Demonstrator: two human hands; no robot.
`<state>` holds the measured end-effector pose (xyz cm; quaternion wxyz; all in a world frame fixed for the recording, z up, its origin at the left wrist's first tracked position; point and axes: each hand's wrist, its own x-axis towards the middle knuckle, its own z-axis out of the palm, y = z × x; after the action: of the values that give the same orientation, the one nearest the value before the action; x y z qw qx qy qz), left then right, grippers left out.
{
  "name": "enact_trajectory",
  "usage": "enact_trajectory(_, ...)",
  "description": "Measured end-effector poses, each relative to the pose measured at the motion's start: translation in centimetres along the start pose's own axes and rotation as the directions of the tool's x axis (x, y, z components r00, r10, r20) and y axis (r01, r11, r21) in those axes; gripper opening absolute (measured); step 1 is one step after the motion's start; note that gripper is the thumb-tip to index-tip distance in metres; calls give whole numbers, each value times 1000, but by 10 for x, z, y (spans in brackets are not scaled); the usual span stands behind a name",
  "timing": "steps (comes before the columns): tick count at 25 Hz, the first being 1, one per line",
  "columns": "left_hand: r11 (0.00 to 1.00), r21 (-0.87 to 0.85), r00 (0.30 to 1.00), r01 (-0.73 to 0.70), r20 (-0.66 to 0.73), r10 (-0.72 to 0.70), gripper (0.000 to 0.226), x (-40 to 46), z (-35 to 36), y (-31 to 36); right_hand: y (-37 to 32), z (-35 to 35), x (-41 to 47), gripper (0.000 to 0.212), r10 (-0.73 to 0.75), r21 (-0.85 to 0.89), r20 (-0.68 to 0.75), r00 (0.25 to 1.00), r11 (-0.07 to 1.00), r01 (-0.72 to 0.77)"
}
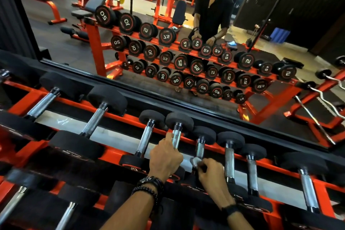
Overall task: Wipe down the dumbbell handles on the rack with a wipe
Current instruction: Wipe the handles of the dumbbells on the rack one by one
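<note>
An orange rack (115, 115) carries a row of black dumbbells with knurled steel handles. My left hand (165, 157) grips the handle of a small dumbbell (177, 136) near the middle, thumb up along the steel. My right hand (212, 175) pinches a small pale wipe (195, 161) against the lower end of the neighbouring handle (200, 149). Further handles lie to the right (229, 162) and to the left (144, 141).
A large wall mirror (168, 33) behind the rack reflects the dumbbells, gym benches and a person in black. Curl bars (324, 99) lean on an orange stand at the right. A lower tier of dumbbells (69, 213) sits near the bottom edge.
</note>
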<state>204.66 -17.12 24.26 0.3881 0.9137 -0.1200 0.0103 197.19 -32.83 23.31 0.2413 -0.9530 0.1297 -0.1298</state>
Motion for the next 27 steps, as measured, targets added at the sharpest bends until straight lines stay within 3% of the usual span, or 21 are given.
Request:
enact_trajectory(3, 1000, -10, 1000, 3, 12, -3, 34, -1, 1, -1, -4, 2, 20, 16, 90, 107, -106, 990, 991, -78)
enact_trajectory(6, 1000, -11, 1000, 7, 21, -6, 33, -1, 1, 1, -5, 10, 50, 21, 314, 316, -250, 916, 921, -230)
enact_trajectory(10, 1000, -12, 1000, 7, 14, -7, 37, 0, 0, 0, 5, 20, 70, 27, 658, 659, -30, 753, 579, -480)
enact_trajectory(11, 1000, -15, 1000, 9, 17, -8, 38, 0, 0, 0, 5, 22, 69, 28, 669, 664, -26, 743, 567, -488)
enact_trajectory(15, 1000, -28, 1000, 7, 12, -7, 36, 1, 0, 2, -13, 19, 58, 19, 564, 567, -158, 810, 724, -393)
enact_trajectory(16, 1000, -24, 1000, 5, 13, -5, 36, 1, 0, 2, -8, 21, 62, 15, 574, 578, -148, 805, 711, -401)
enact_trajectory(19, 1000, -12, 1000, 7, 9, -7, 37, -1, 1, -1, 15, 19, 74, 5, 653, 713, 90, 752, 485, -506)
enact_trajectory(22, 1000, -21, 1000, -6, -5, 6, 38, 0, 1, -1, 26, 19, 70, 24, 610, 801, 260, 748, 296, -520)
enact_trajectory(27, 1000, -17, 1000, -8, 11, 8, 39, -1, 0, 0, 18, 20, 78, 33, 408, 758, 581, 704, 42, -651)
